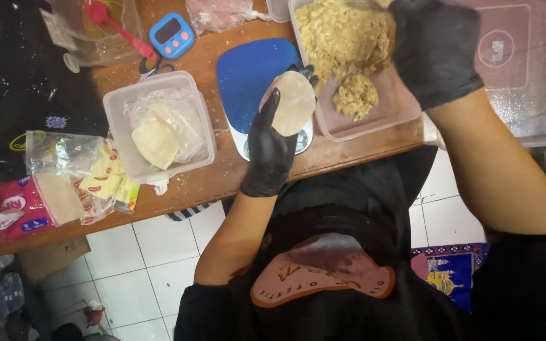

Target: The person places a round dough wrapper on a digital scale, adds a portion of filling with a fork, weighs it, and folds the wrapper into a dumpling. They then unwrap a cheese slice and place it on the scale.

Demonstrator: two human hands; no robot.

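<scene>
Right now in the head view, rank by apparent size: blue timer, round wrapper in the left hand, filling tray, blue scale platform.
1. Filling tray, largest.
2. Blue scale platform.
3. Round wrapper, held up toward the camera by the left hand, so it may look bigger than it is.
4. Blue timer, smallest.

**Where things lie on your table**

The scale (248,82) sits at centre. At three o'clock, touching it, is the filling tub (374,120). At nine o'clock stands the wrapper tub (159,123); the timer (171,35) lies at eleven, scissors (153,66) just below it.
</scene>
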